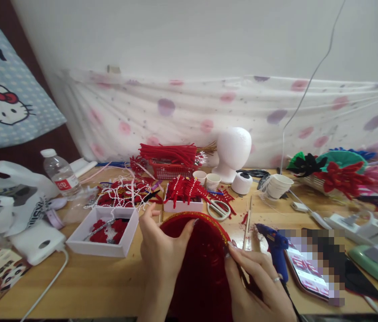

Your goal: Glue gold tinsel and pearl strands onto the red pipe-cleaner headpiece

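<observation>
A dark red velvet piece [202, 268] with a gold trim along its curved upper edge stands at the front of the table. My left hand [165, 250] grips its left side, the thumb lying over the near face. On the right edge, my right hand [256, 277] pinches the gold trim between thumb and fingertips; a ring is on one finger. A thin dark stick shows beneath the right fingers, partly hidden. Just right of that hand lies a blue glue gun [276, 248].
White boxes [125, 243] hold red pieces. Behind are scissors [219, 210], paper cups [213, 181], a foam head [234, 150] and a red basket [172, 171]. A bottle [60, 174] stands left; a phone [309, 268] and power strip [353, 230] lie right.
</observation>
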{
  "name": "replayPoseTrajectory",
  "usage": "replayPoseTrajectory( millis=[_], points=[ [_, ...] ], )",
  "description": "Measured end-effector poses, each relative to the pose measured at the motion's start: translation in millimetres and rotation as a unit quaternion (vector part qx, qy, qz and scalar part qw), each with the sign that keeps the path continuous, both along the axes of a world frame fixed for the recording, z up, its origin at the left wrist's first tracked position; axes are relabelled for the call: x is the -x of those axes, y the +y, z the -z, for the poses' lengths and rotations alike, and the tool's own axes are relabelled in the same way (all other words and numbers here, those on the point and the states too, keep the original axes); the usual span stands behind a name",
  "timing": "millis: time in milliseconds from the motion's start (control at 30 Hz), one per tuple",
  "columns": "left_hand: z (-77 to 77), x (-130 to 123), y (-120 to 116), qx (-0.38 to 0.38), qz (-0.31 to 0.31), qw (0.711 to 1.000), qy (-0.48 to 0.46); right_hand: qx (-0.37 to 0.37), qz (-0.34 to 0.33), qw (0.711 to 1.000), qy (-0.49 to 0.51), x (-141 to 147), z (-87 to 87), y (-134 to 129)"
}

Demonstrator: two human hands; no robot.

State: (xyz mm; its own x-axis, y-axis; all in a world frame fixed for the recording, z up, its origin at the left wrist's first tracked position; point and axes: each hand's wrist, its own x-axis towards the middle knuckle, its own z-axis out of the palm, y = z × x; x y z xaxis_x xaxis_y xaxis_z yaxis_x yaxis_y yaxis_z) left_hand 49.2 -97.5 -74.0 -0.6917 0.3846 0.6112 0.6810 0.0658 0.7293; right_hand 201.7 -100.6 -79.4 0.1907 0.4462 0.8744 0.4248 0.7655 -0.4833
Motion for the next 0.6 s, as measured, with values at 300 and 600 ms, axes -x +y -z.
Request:
replayPoseTrajectory(
  millis=[300, 600],
  points=[
    [10.1, 2.4, -0.8, -0.061, 0.023, 0.998, 0.005, -0.021, 0.003, 1.0, -0.008, -0.9, 1.7, -3.0],
    [9.1, -1.2, -2.9, -0.099, 0.038, 0.993, 0.043, 0.007, -0.011, 1.0, 0.007, -6.4, 3.1, -2.9]
  ],
)
